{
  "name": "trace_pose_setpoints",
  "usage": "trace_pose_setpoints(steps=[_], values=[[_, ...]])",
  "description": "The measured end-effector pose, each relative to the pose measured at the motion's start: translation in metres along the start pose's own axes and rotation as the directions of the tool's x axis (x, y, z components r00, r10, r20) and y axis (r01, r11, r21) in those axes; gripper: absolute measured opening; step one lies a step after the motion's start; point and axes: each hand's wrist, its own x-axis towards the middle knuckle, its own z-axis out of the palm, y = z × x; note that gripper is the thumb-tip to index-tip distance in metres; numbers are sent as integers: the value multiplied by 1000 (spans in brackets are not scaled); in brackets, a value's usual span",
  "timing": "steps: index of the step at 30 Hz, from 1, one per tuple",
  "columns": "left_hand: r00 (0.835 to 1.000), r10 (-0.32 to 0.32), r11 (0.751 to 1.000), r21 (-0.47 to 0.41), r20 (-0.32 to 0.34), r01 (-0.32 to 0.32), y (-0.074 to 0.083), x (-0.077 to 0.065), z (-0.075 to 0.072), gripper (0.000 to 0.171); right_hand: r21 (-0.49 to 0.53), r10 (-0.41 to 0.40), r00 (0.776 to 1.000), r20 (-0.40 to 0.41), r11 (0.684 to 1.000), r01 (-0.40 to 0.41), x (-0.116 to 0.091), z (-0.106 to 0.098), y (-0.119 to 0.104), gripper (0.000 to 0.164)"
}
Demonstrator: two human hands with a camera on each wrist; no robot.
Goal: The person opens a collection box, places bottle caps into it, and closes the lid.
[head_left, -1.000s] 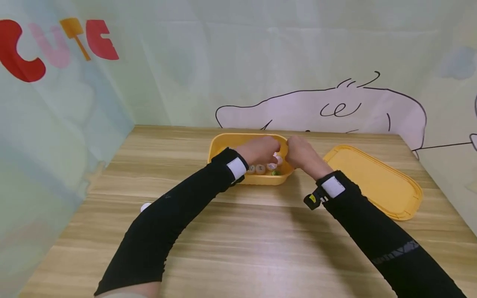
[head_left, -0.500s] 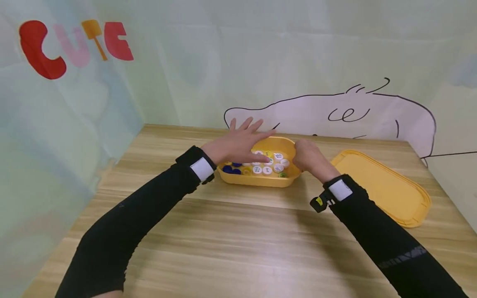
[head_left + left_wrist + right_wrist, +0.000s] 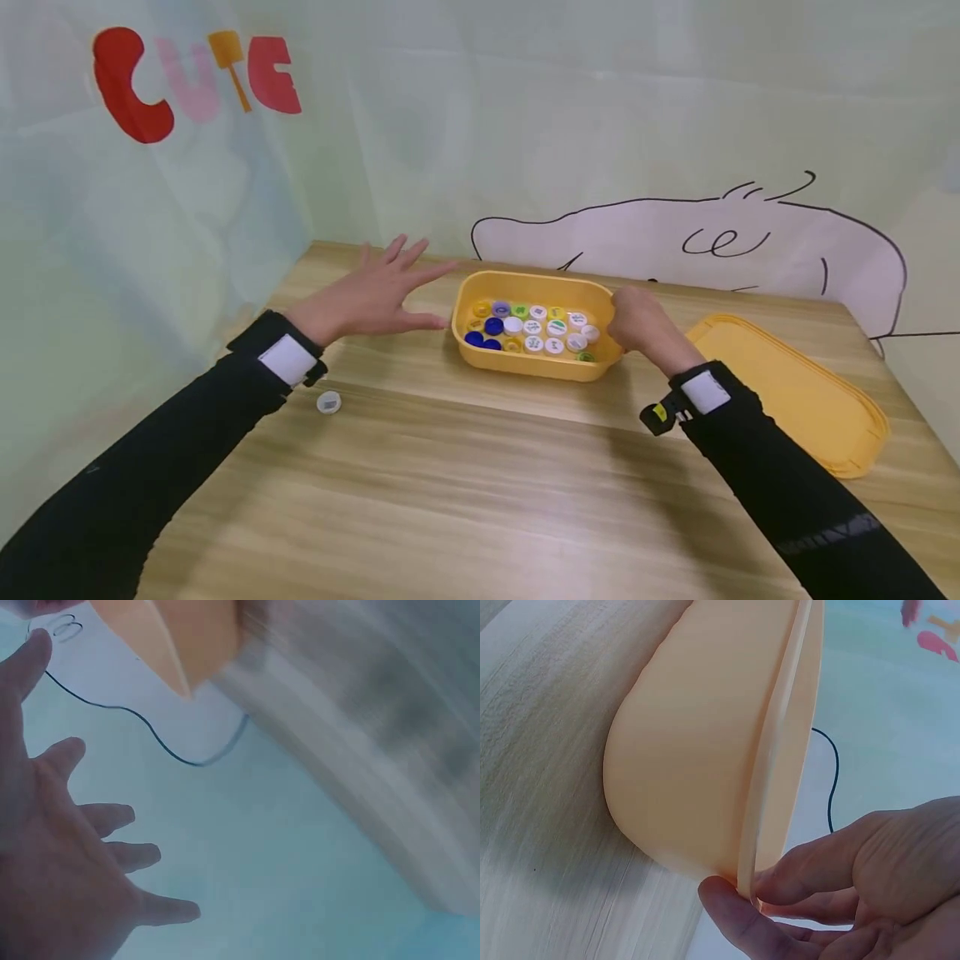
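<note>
A yellow plastic box [image 3: 540, 364] stands near the table's far edge, with several round bottle caps [image 3: 533, 327] in white, blue, yellow and green lying on its floor. My right hand [image 3: 643, 323] pinches the box's right end at the rim; the right wrist view shows thumb and fingers [image 3: 731, 911] on either side of that rim. Left of the box, my left hand [image 3: 375, 296] is spread with nothing in it, its thumb pointing at the box's left end. In the left wrist view the palm [image 3: 60, 877] is bare and the fingers are straight.
A single white cap [image 3: 328, 402] lies on the table below my left wrist. The yellow lid [image 3: 787, 392] lies flat to the right of the box, beside my right forearm. A printed cloth backdrop [image 3: 570, 117] rises behind the table and along its left side.
My left hand has lifted out of the box, opened its fingers and moved left, uncovering the caps. The right hand keeps its grip on the rim. The view has shifted slightly left.
</note>
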Motion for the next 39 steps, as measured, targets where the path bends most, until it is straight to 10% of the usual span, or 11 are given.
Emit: trace_pose_setpoints(steps=[12,21,30,39], values=[[989,-149,987,-56,-6,148,-46,-79,20,86,-9,-12,1000,23,1000,12,2,0,4,47],[997,-72,986,-149,35,77,-52,-125,62,75,-9,-9,1000,14,1000,9,3,1,3,47],[995,16,984,-180,102,2,-49,-138,81,50,-2,-5,1000,26,1000,6,1,2,5,48],[997,72,982,-176,-10,-73,-49,-135,86,35,-2,-23,1000,19,1000,23,1,0,3,45]])
